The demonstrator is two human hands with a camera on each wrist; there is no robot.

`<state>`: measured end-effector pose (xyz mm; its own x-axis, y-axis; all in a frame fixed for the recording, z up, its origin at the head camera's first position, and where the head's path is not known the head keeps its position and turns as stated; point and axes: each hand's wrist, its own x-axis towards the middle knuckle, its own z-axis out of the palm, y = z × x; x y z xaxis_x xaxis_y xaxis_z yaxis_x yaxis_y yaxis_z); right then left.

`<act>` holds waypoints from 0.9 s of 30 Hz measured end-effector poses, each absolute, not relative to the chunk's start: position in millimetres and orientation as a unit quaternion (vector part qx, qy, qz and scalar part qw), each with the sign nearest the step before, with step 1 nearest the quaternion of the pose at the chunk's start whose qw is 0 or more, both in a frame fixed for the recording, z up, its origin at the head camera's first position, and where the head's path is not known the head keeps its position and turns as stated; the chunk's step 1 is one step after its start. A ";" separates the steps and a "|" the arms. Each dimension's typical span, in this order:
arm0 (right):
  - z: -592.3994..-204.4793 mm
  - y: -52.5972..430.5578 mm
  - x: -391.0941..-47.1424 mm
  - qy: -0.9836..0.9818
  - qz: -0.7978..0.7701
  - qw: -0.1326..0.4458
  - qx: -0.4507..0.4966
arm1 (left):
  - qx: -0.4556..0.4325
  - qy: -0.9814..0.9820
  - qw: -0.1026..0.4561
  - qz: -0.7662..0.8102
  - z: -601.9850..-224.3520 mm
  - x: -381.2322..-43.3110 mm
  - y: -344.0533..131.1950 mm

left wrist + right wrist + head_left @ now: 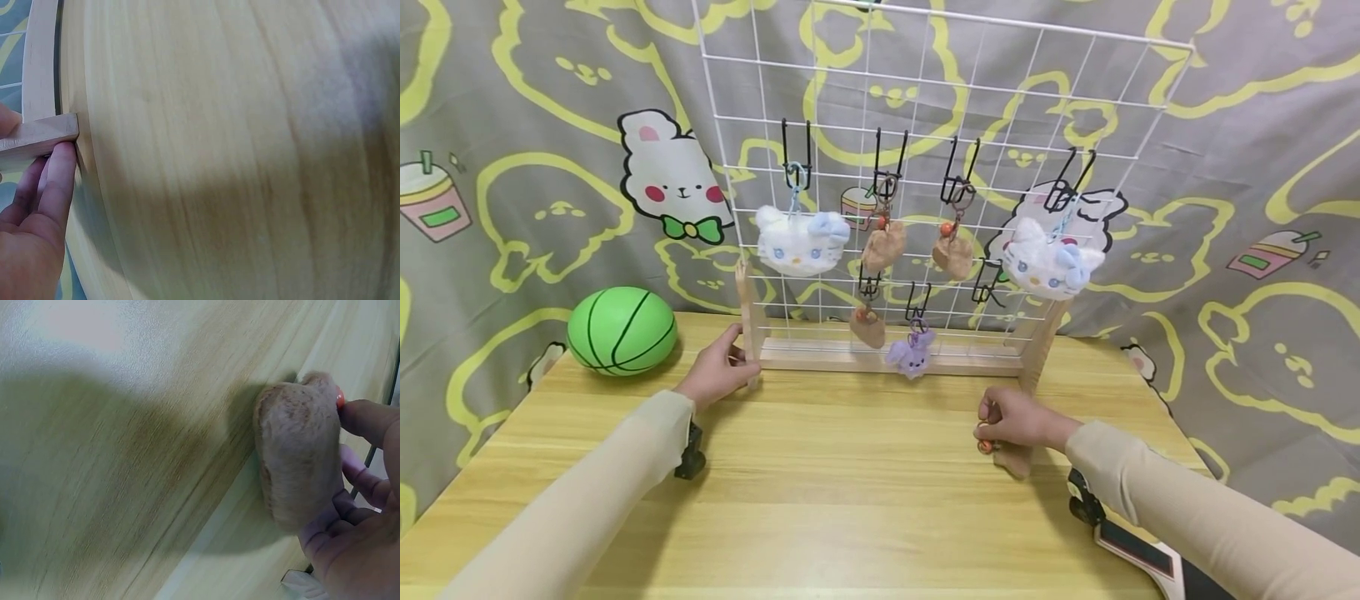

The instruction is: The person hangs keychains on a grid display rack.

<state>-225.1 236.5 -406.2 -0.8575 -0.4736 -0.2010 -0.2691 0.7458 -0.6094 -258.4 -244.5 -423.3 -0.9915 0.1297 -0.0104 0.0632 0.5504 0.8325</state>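
Note:
A white wire-grid rack stands on a wooden base (970, 365). My left hand (718, 371) pinches the rack's left wooden foot (40, 134), thumb above and fingers below in the left wrist view. Low at the rack's right end, my right hand (1018, 417) holds a brown plush keychain (300, 450) near its orange bead (339, 397). The plush part hangs just over or on the table; I cannot tell which. On the rack's black hooks hang two white cat plush keychains (801, 243), three brown plush keychains (883, 246) and a purple bunny keychain (913, 357).
A green ball (622, 331) sits at the table's back left. At the lower right lies a black and white object (1138, 550), partly behind my right sleeve. A lower hook (987, 287) sits at the grid's right. Patterned grey cloth (1247, 192) hangs behind the table.

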 end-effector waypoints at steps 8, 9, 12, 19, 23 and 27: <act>-403.1 237.2 -230.7 0.942 -0.232 0.131 -0.206 | 0.056 0.881 0.032 0.469 -424.6 -259.3 -247.4; -403.1 237.6 -231.3 0.942 -0.233 0.127 -0.206 | 0.055 0.881 0.032 0.469 -424.8 -259.6 -247.2; -403.4 239.7 -232.3 0.941 -0.245 0.120 -0.202 | 0.055 0.882 0.031 0.468 -425.5 -259.9 -247.7; -406.3 247.5 -235.8 0.939 -0.248 0.058 -0.229 | 0.055 0.883 0.031 0.466 -425.1 -259.7 -246.8; -406.3 251.8 -242.7 0.917 -0.322 0.091 -0.218 | 0.053 0.883 0.032 0.465 -423.7 -258.9 -246.1; -404.4 256.9 -248.9 0.876 -0.430 0.143 -0.167 | 0.056 0.881 0.038 0.469 -423.3 -258.4 -245.3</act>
<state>-248.9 256.9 -404.4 -0.9032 -0.4158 -0.1066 -0.1697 0.5740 -0.8011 -258.4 -245.3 -423.3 -0.9909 0.1340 -0.0149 0.0625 0.5543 0.8299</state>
